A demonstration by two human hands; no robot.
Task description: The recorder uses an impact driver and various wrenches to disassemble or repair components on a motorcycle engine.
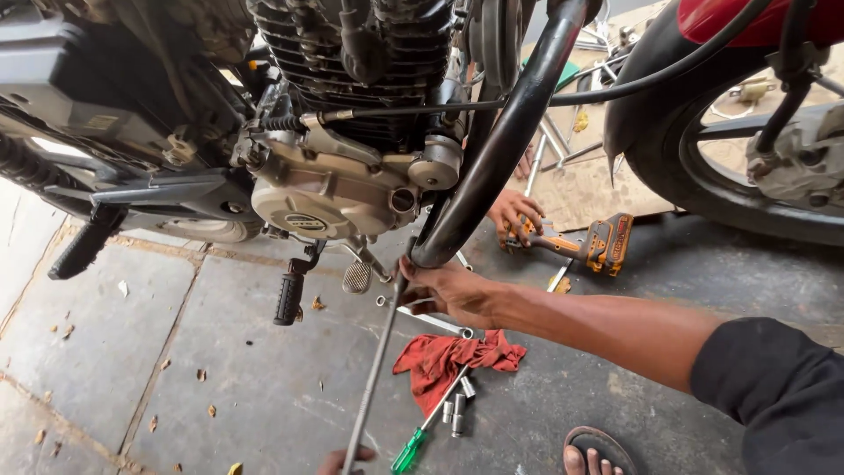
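- Where the black exhaust pipe curves down to its lowest point at the centre of the frame, right hand closed around the upper end of a long metal rod, arm in from the lower right with a dark sleeve.
- Rod slanting from just under the pipe down to the bottom edge of the frame, left of centre.
- At that bottom edge, left hand mostly cut off, visible fingers curled on the rod's lower end.
- Above the rod, in the upper middle, grey engine case; below it a black footpeg.
- Just right of the rod on the concrete floor, a red rag, small sockets and a green-handled screwdriver at its lower edge.
- Behind the pipe, right of centre, another person's hand resting on an orange power tool.
- Upper right, a black tyre.
- Bottom right of centre, a sandalled foot.
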